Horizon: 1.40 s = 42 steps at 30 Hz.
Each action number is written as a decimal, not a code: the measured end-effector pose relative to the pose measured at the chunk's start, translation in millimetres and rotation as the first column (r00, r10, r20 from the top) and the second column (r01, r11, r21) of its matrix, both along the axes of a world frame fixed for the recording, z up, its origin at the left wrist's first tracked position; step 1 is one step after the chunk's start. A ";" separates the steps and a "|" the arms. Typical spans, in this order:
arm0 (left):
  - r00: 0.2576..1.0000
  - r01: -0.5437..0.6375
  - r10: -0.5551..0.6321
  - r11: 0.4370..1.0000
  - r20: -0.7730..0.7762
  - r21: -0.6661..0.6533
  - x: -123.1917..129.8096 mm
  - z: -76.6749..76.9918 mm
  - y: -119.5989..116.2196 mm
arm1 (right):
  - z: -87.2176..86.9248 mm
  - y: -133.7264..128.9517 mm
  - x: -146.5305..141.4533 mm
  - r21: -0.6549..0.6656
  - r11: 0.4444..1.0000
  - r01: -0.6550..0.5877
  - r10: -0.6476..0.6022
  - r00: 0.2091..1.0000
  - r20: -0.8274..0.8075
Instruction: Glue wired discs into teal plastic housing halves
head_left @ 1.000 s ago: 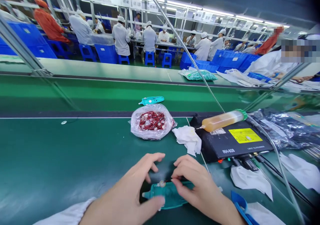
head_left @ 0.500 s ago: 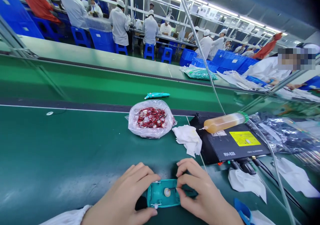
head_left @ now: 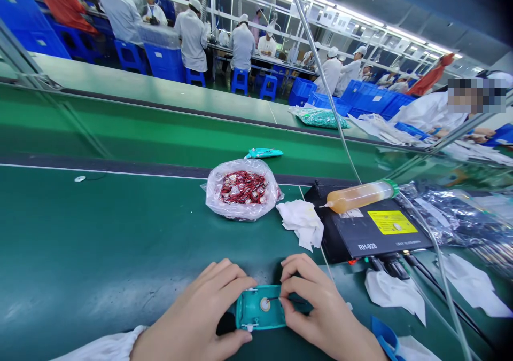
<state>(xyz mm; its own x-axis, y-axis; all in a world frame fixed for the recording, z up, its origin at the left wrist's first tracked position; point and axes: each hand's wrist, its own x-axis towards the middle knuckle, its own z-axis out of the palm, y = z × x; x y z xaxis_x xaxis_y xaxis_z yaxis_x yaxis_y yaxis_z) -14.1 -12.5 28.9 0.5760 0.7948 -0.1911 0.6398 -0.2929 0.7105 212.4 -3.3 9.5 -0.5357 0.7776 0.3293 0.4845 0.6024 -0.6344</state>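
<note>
the left hand [head_left: 192, 313] curls over the edge of a teal plastic casing [head_left: 250, 310], which lies on the green worktop [head_left: 100, 233] between the hands. the right hand [head_left: 320, 310] pinches a thin red wire [head_left: 273, 298] beside a round disc [head_left: 265, 304] set in the casing. just beyond sit a clear bag of red-wired discs [head_left: 242, 190], a crumpled white wipe [head_left: 300, 223] and a black rh-928 dispenser [head_left: 377, 235] carrying an amber syringe [head_left: 360, 196]. a second teal casing [head_left: 264, 153], farther off, now lies further right than before.

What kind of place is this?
Probably an electronics assembly factory: a long green conveyor workbench, rows of workers in white coats and caps, and stacked blue plastic crates.
</note>
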 end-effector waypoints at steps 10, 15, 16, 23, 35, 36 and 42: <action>1.000 -0.007 0.007 1.000 0.004 0.004 1.6 2.5 -1.3 | -0.3 -1.0 0.6 0.014 1.000 -0.005 0.004 0.998 0.056; 0.999 -0.010 0.008 0.999 0.043 0.043 -0.6 -3.5 -2.3 | 9.6 -5.5 3.9 0.090 0.996 -0.014 -0.001 0.986 0.164; 0.999 -0.011 0.008 0.998 0.052 0.059 -1.3 -5.2 -2.6 | 11.4 -6.2 4.1 0.100 0.994 -0.034 0.016 0.984 0.178; 0.998 -0.001 -0.006 0.995 0.065 0.101 -1.7 -6.5 -2.7 | 9.4 -5.7 1.4 0.112 0.989 -0.099 0.070 0.969 0.238; 0.999 0.020 -0.021 0.998 0.026 0.052 0.6 0.2 -2.4 | 9.1 -6.7 -0.2 0.133 0.985 -0.111 0.074 0.963 0.258; 0.999 0.021 -0.022 0.998 0.024 0.053 0.5 0.5 -2.7 | 8.5 -6.9 0.3 0.111 0.989 -0.099 0.070 0.967 0.244; 0.999 0.034 -0.034 0.999 -0.014 0.034 2.3 0.6 -1.8 | 5.8 -7.7 1.1 0.069 0.995 -0.077 0.063 0.980 0.188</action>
<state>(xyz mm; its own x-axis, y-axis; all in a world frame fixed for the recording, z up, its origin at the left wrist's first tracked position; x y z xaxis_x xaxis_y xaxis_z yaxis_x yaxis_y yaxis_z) -11.8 -14.3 29.5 0.6004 0.7811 -0.1715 0.6383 -0.3389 0.6912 213.6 -11.1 15.3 -0.6447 0.7131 0.2755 0.5444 0.6813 -0.4894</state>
